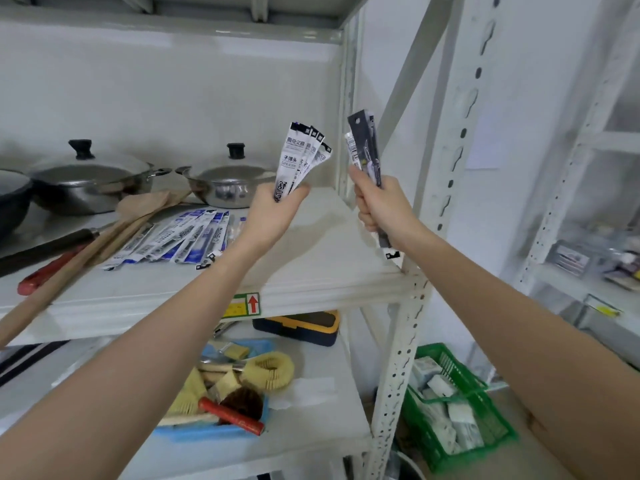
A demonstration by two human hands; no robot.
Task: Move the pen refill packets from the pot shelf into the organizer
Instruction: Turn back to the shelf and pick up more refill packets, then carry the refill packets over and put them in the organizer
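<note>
Both arms reach up over the shelf (pixel 311 265). The left hand (pixel 273 211) grips a fan of refill packets (pixel 301 161) upright above the shelf's right half. The right hand (pixel 381 206) clamps a second bundle (pixel 363 147) near the right front corner. More packets (pixel 180 240) lie flat mid-shelf, before two lidded pots (pixel 221 181).
</note>
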